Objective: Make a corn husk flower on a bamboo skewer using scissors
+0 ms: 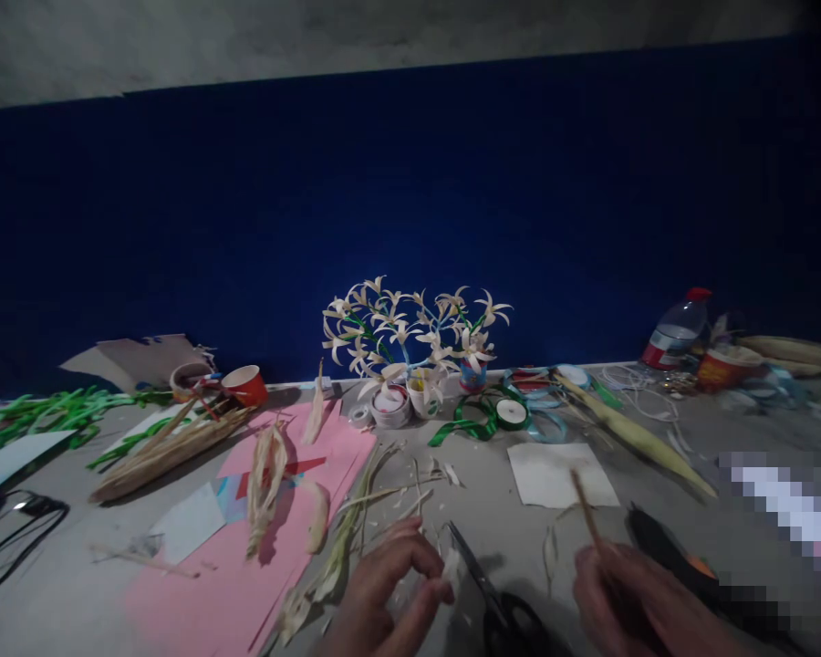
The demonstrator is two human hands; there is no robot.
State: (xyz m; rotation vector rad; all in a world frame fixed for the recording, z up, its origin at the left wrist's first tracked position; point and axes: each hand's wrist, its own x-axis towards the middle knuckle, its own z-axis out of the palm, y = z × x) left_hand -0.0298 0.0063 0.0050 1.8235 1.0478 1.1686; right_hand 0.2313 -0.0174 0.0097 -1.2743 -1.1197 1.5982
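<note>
My left hand (pixel 398 584) is in the lower middle, thumb and fingertips pinched on a small whitish piece (pixel 453 563), blurred and partly hidden. At the lower right my right hand (pixel 626 593) closes around a thin brown stick (pixel 584 505), which points up and away. Between both hands lie scissors (pixel 483 577), blades partly behind the whitish piece, black handles toward me. Ahead of the right hand is a white paper sheet (pixel 547 470). Dry corn husk strips (pixel 346 538) lie left of the left hand, beside pink paper (pixel 192 602).
White husk-like flowers (pixel 400 333) stand in small containers at the back. Green ribbon (pixel 475 415), a plastic bottle (pixel 680 324), an orange paper cup (pixel 246 385) and green fuzzy stems (pixel 41 411) line the rear. A long husk (pixel 633 433) and a dark object (pixel 677 557) lie right.
</note>
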